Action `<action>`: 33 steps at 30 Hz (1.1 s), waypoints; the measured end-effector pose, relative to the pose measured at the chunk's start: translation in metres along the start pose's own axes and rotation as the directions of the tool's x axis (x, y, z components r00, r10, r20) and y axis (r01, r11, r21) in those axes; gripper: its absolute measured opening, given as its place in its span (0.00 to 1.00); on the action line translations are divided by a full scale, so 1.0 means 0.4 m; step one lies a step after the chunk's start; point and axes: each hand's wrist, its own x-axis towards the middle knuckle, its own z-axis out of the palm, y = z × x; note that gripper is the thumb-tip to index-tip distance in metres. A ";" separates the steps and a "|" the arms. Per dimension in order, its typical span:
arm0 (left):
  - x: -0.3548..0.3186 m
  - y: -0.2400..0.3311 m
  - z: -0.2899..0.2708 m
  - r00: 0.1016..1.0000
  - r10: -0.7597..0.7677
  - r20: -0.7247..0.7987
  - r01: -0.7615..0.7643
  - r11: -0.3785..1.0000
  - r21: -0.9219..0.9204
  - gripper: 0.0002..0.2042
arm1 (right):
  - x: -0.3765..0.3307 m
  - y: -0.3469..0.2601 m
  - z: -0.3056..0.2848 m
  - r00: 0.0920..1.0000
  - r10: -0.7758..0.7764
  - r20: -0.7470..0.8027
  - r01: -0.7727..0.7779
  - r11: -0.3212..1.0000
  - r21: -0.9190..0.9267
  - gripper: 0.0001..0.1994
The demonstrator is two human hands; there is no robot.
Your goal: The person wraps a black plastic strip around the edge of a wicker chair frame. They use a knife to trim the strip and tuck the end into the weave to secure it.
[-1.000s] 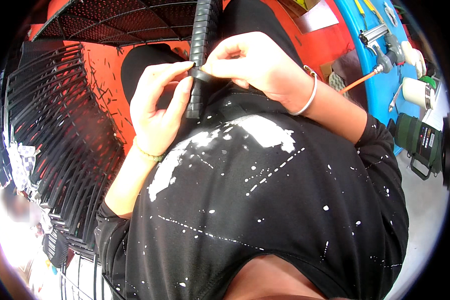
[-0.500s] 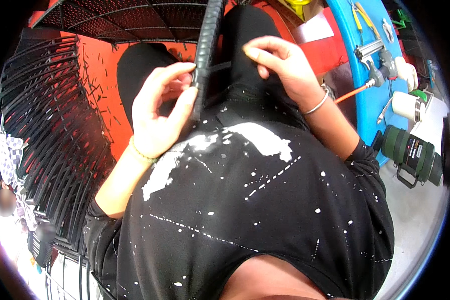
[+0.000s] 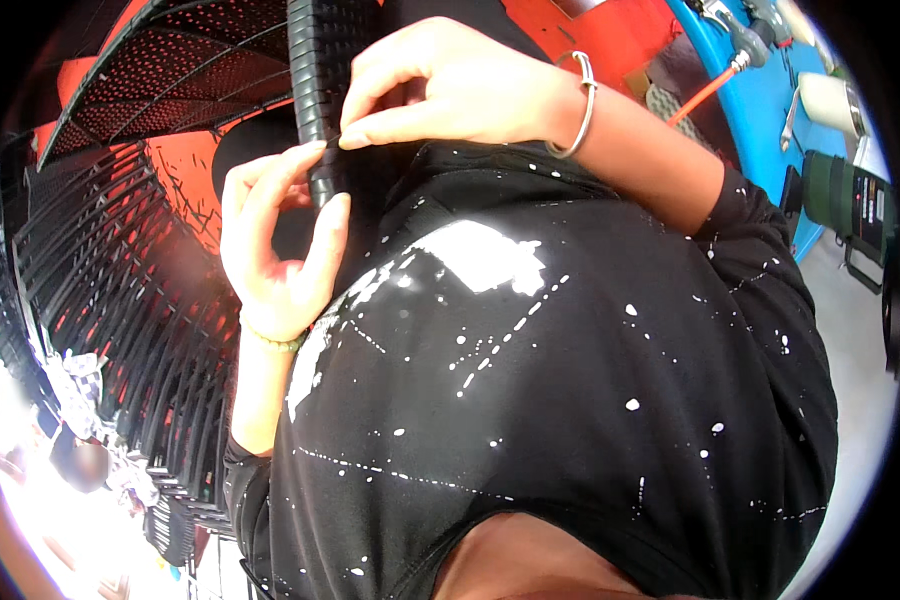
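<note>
Long black bar wrapped in glossy flat strip [image 3: 309,75] lies between the person's black-clad legs [image 3: 258,137], upper L-centre of view, lower end at the bare L hand [image 3: 270,240]. L thumb & index are spread, index tip at the bar's L edge, thumb tip nr the end. Bare R hand [image 3: 450,90] has thumb & fingertip close together at the R edge; can't tell if they pinch any strip. Prob. light, stiff core w/ bendy wrap, slippery judging by sheen, not fragile. Best hold: L fingers nr the lower end, R fingertips on the wrap's edge.
</note>
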 end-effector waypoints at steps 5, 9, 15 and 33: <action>0.006 0.009 -0.003 0.999 0.020 0.040 -0.023 0.997 0.074 0.19 | 0.009 0.007 -0.031 0.916 -0.393 0.078 0.393 0.845 -0.364 0.06; -0.010 0.001 0.013 0.997 -0.072 0.005 0.072 0.993 -0.092 0.23 | 0.010 0.042 -0.031 0.944 -0.316 0.090 0.329 0.896 -0.297 0.11; -0.011 0.018 0.003 0.996 -0.085 0.036 0.087 0.995 -0.048 0.23 | -0.006 0.021 -0.014 0.965 -0.257 0.048 0.252 0.869 -0.427 0.10; -0.016 0.005 0.006 0.996 -0.094 0.009 0.095 0.989 -0.112 0.21 | -0.012 -0.024 0.031 0.975 -0.197 -0.102 0.120 0.856 -0.503 0.05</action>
